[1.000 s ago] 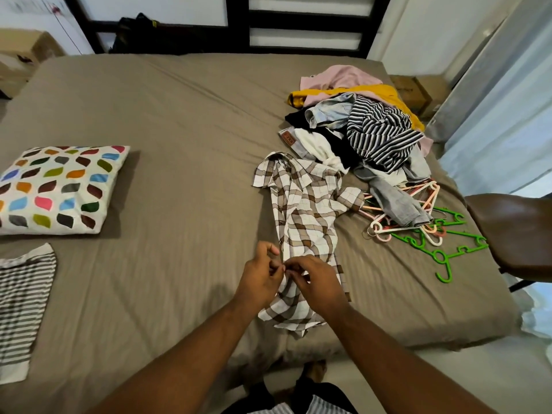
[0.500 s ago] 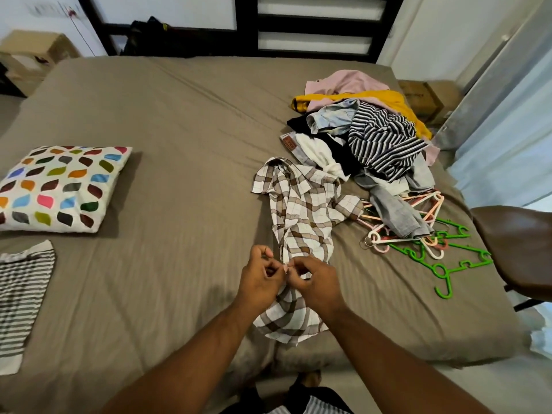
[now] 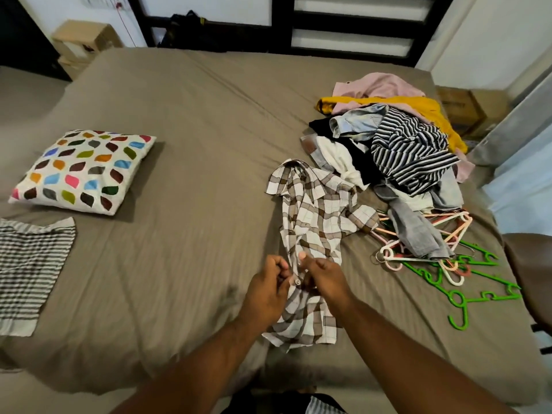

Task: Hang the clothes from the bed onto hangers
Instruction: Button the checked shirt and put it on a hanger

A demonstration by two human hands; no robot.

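A brown-and-white checked shirt [image 3: 313, 216] lies lengthwise on the brown bed [image 3: 185, 138], its hem hanging over the near edge. My left hand [image 3: 268, 289] and my right hand [image 3: 324, 277] pinch the shirt's front placket on either side of a small button, fingers closed on the cloth. A heap of clothes [image 3: 400, 144] with a striped top, yellow, pink and denim pieces sits to the right. Pink, white and green hangers [image 3: 448, 264] lie tangled below that heap, partly under a grey garment.
A pillow with coloured leaf shapes [image 3: 85, 170] rests at the left, a striped cloth [image 3: 27, 270] below it. A brown chair [image 3: 531, 273] stands beside the bed's right edge. Cardboard boxes [image 3: 85, 40] and a dark headboard [image 3: 298, 22] are behind.
Both hands have stayed at the shirt's placket, shifting slightly up along it. The view has tilted a little; the shirt's lower part hangs further over the bed edge.
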